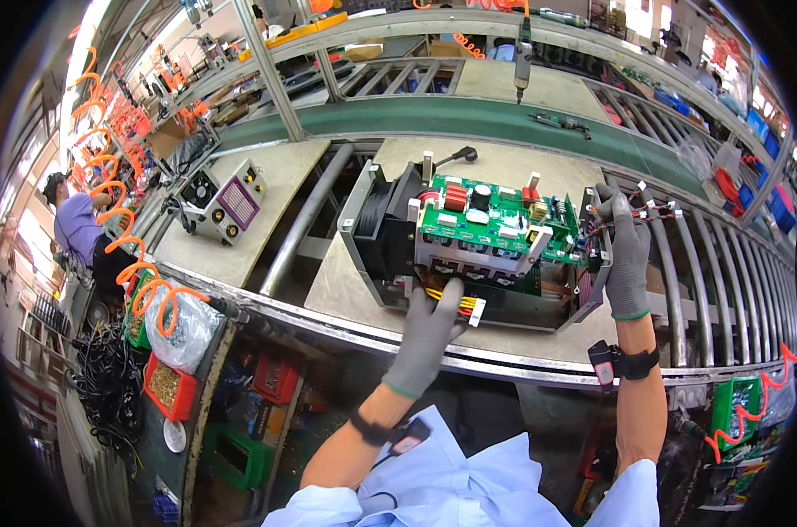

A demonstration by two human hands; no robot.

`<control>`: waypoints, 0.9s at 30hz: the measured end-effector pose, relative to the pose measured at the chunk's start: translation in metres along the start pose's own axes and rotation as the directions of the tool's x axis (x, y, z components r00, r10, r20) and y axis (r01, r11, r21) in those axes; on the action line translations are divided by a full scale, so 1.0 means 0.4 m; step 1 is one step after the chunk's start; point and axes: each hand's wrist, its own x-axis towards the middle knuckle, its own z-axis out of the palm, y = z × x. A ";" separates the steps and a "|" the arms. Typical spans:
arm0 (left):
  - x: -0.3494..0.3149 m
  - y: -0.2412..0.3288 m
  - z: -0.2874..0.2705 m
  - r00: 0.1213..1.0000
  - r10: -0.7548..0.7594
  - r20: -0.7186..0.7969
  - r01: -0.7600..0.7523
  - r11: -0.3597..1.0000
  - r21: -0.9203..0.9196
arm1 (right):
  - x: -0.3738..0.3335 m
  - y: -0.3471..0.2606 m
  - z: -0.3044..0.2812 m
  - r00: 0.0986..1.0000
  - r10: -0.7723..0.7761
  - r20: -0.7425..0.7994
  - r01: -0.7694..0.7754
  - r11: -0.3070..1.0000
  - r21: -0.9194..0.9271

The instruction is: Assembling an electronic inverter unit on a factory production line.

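An opened metal-cased machine stands on the pale board, with a green circuit board (pixel 495 220) facing up and a black fan housing (pixel 390 220) at its left end. My left hand (pixel 425 342), in a grey glove, is at the near side of the case. Its fingers are apart, one lying across a bundle of yellow wires (pixel 465 302) that ends in a white connector (pixel 477 313). My right hand (pixel 627 255), also gloved, has its fingers curled over the upper edge of the right end panel (pixel 594 285). Loose wires with white plugs (pixel 653 211) hang beside that hand.
A smaller unit with a purple-edged panel (pixel 238 204) stands on the left board. Metal rollers (pixel 710 281) run to the right. A power screwdriver (pixel 523 61) hangs above the green belt (pixel 398 119). A red bin of screws (pixel 170 386) sits lower left. Another person (pixel 86 220) is far left.
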 end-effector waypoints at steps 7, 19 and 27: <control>0.131 -0.046 -0.158 0.825 0.543 0.156 -0.449 0.462 0.765 | -0.020 -0.020 0.016 0.999 -0.024 -0.032 0.020 0.992 -0.122; 0.178 -0.144 -0.170 0.702 0.688 0.186 -0.388 0.149 0.909 | -0.015 -0.014 0.022 0.997 -0.069 -0.017 0.067 0.994 -0.089; 0.052 -0.035 -0.181 0.671 0.674 0.308 -0.502 0.108 0.858 | -0.021 -0.016 0.017 0.997 -0.067 -0.038 0.063 0.995 -0.081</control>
